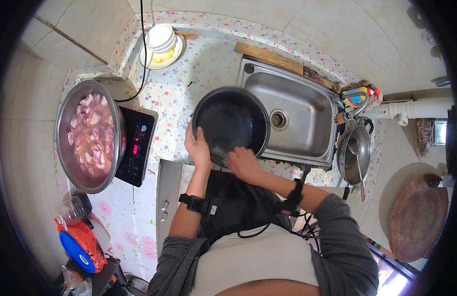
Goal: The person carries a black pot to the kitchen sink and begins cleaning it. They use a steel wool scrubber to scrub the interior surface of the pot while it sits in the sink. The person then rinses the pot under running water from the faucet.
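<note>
A round black pan or pot [232, 118] is at the counter's front, its right side overlapping the stainless steel sink [298, 122]. On its left rim is my left hand [198, 146], thumb inside and fingers outside. My right hand [243, 162], blurred, is at the near inner wall with its fingers curled; whether it holds anything is hidden. Far left, a large metal bowl [119, 148] of raw meat pieces [93, 129] in cloudy pinkish liquid stands on a black induction cooker [137, 148] with lit red digits.
Stacked white bowls [161, 37] stand on a plate at the back left. Right of the sink are the faucet [356, 107], a yellow bottle [356, 96] and a metal pan [348, 155] holding a ladle [358, 159]. A black cable [143, 55] crosses the counter's left side.
</note>
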{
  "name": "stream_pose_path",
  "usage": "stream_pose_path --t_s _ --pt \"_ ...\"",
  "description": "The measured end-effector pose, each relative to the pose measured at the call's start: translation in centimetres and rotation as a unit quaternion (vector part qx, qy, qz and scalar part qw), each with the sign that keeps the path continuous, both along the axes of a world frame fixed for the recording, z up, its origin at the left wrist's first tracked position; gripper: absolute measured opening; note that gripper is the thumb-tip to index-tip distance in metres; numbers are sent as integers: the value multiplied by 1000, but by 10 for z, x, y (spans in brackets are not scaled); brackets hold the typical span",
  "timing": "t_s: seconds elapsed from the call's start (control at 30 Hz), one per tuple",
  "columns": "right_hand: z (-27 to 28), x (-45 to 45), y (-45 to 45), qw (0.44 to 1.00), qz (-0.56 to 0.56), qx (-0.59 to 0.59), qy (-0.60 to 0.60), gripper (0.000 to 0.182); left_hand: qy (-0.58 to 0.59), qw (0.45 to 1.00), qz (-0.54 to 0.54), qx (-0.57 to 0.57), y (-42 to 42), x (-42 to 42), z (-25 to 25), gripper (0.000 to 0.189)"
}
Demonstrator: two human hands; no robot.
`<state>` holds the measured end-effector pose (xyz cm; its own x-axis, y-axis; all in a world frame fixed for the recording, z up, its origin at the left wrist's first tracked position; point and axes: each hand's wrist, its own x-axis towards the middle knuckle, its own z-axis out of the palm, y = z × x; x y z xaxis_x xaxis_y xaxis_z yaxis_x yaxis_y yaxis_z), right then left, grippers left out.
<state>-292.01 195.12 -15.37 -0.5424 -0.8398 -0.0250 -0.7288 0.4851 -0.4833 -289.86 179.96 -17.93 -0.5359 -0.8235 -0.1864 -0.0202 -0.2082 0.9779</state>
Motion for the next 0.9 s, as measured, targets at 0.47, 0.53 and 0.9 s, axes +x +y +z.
stream_pose_path --t_s 0.47,0.53,0.9 --pt "-6 10 -10 995 8 -84 51 12 9 999 42 23 16 0 6 29" --pt "-5 -7 28 994 67 -16 82 14 18 999 33 39 11 1 6 29" --pt "-7 2 25 996 21 -6 86 17 -21 999 26 -14 9 -7 3 28"
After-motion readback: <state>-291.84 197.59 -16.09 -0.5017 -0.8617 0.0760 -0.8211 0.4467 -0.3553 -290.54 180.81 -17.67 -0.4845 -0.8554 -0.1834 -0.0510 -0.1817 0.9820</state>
